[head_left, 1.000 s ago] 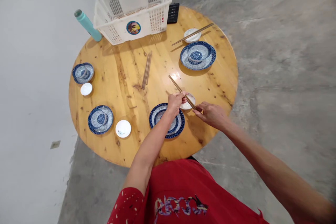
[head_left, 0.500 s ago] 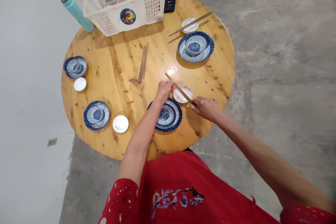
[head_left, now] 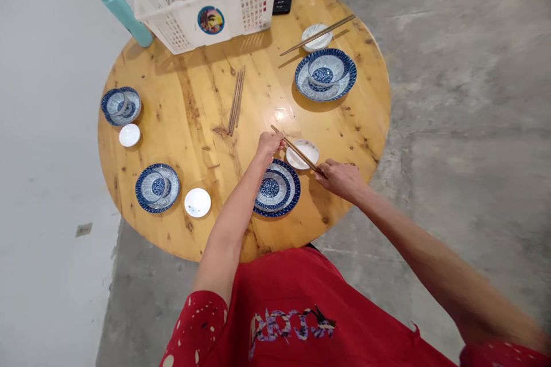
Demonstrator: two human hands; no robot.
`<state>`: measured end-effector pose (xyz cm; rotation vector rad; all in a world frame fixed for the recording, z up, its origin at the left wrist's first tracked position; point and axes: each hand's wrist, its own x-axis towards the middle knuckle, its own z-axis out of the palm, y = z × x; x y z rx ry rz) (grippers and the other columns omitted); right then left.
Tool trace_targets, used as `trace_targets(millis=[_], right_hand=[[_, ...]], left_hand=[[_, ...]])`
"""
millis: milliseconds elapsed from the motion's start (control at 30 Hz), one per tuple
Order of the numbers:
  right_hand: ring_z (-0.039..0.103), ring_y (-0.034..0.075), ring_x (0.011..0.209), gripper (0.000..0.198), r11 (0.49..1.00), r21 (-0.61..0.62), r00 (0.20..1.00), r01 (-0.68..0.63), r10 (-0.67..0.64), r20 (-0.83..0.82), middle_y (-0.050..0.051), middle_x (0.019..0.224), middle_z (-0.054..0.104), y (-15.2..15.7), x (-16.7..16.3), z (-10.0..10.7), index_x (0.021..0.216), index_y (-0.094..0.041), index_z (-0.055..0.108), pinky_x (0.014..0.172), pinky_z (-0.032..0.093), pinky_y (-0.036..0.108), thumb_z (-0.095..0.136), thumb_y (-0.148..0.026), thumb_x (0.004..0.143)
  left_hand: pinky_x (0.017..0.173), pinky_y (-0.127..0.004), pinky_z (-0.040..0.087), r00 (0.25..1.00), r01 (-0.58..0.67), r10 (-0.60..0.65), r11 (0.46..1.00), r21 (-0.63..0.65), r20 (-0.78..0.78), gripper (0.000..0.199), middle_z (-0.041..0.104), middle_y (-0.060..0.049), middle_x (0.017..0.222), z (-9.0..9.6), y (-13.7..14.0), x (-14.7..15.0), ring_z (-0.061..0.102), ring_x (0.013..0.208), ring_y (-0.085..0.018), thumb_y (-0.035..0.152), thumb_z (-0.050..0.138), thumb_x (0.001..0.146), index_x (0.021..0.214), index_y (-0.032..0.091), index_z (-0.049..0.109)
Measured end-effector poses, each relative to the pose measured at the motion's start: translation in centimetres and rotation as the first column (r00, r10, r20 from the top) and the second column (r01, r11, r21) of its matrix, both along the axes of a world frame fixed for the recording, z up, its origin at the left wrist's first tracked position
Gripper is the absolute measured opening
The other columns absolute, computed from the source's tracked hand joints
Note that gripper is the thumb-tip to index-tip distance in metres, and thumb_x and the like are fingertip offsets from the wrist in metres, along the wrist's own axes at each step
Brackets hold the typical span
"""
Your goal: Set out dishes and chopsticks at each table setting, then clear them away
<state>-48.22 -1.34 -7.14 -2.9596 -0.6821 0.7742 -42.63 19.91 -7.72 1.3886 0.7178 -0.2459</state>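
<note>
Left hand (head_left: 271, 144) forward, fingers (head_left: 279, 139) curled — right hand (head_left: 341, 179) farther back, seemingly pinching.

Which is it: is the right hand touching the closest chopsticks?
Touching: the head view shows the right hand holding the near end of the chopsticks.

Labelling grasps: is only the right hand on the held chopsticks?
No, the left hand also grips the held chopsticks, toward their far end, with the right hand at the near end.
</note>
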Motion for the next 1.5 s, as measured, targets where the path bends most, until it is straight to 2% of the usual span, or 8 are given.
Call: trace_targets(millis=[533, 667, 767, 867, 967, 1067, 1233, 1500], right_hand=[[0.07, 0.028, 0.091, 0.041, 0.999, -0.034, 0.999, 0.012, -0.01, 0.035, 0.016, 0.112, 0.071, 0.1, 0.0, 0.1, 0.113, -0.015, 0.073, 0.063, 0.04, 0.032, 0.045, -0.044, 0.102], [0.071, 0.03, 0.089, 0.044, 0.999, 0.016, 0.993, 0.048, -0.05, 0.106, 0.016, 0.111, 0.072, -0.9, -0.3, -0.3, 0.109, -0.015, 0.073, 0.064, 0.042, 0.034, 0.048, -0.05, 0.1], [0.07, 0.031, 0.085, 0.045, 0.987, 0.118, 0.977, 0.11, -0.129, 0.171, 0.016, 0.112, 0.072, -2.4, -0.7, -0.9, 0.113, -0.014, 0.072, 0.063, 0.044, 0.036, 0.051, -0.051, 0.098], [0.07, 0.031, 0.085, 0.046, 0.964, 0.203, 0.956, 0.172, -0.213, 0.202, 0.015, 0.113, 0.073, -3.8, -0.9, -1.5, 0.115, -0.014, 0.071, 0.064, 0.045, 0.037, 0.051, -0.052, 0.098], [0.071, 0.029, 0.084, 0.045, 0.949, 0.215, 0.938, 0.229, -0.274, 0.211, 0.013, 0.115, 0.073, -3.9, -0.5, -1.6, 0.114, -0.015, 0.071, 0.065, 0.045, 0.036, 0.05, -0.051, 0.098], [0.071, 0.026, 0.085, 0.044, 0.955, 0.184, 0.949, 0.234, -0.265, 0.169, 0.013, 0.116, 0.073, -2.6, 0.1, -1.1, 0.115, -0.017, 0.072, 0.065, 0.044, 0.033, 0.049, -0.051, 0.098], [0.07, 0.027, 0.088, 0.045, 0.973, 0.094, 0.966, 0.209, -0.22, 0.132, 0.011, 0.122, 0.072, -0.3, 1.1, 0.3, 0.117, -0.018, 0.073, 0.065, 0.04, 0.032, 0.047, -0.051, 0.101], [0.069, 0.028, 0.095, 0.048, 0.99, 0.015, 0.981, 0.139, -0.14, 0.134, 0.014, 0.124, 0.067, 3.6, 3.1, 1.5, 0.127, -0.018, 0.068, 0.066, 0.039, 0.03, 0.047, -0.053, 0.103]], left_hand=[[0.058, -0.023, 0.041, 0.996, 0.07, -0.073, 0.996, 0.063, 0.049, 0.034, 0.058, -0.002, 0.052, -0.2, 0.5, -0.6, 0.053, 0.052, -0.01, 0.014, 0.066, 0.086, 0.053, 0.015, 0.059], [0.061, -0.025, 0.04, 0.989, 0.117, -0.132, 0.976, 0.182, 0.072, 0.041, 0.054, -0.001, 0.053, -0.6, 2.1, -1.0, 0.054, 0.055, -0.013, 0.02, 0.062, 0.09, 0.05, 0.018, 0.054], [0.069, -0.026, 0.041, 0.992, 0.056, -0.102, 0.879, 0.473, 0.072, 0.032, 0.059, -0.002, 0.06, -0.7, 4.9, -0.6, 0.061, 0.067, -0.017, 0.021, 0.065, 0.088, 0.057, 0.019, 0.058], [0.081, -0.029, 0.043, 0.994, 0.01, -0.086, 0.677, 0.736, 0.065, 0.018, 0.069, -0.007, 0.078, -0.5, 8.4, 0.5, 0.066, 0.084, -0.022, 0.017, 0.062, 0.088, 0.07, 0.019, 0.064], [0.087, -0.031, 0.044, 0.993, 0.085, -0.111, 0.52, 0.85, -0.031, 0.011, 0.073, -0.011, 0.093, -0.4, 10.9, 1.7, 0.067, 0.096, -0.024, 0.016, 0.059, 0.09, 0.082, 0.018, 0.067], [0.087, -0.031, 0.045, 0.982, 0.176, -0.144, 0.428, 0.887, -0.125, 0.016, 0.075, -0.011, 0.1, -0.6, 11.7, 2.5, 0.068, 0.1, -0.024, 0.02, 0.053, 0.094, 0.091, 0.018, 0.068], [0.086, -0.03, 0.046, 0.969, 0.2, -0.213, 0.388, 0.9, -0.124, 0.022, 0.076, -0.01, 0.101, -1.1, 11.3, 2.5, 0.068, 0.099, -0.023, 0.02, 0.048, 0.096, 0.094, 0.016, 0.07], [0.086, -0.031, 0.046, 0.975, 0.15, -0.212, 0.426, 0.892, -0.063, 0.021, 0.076, -0.009, 0.104, -1.5, 10.6, 2.4, 0.068, 0.099, -0.022, 0.021, 0.048, 0.096, 0.094, 0.018, 0.069]])
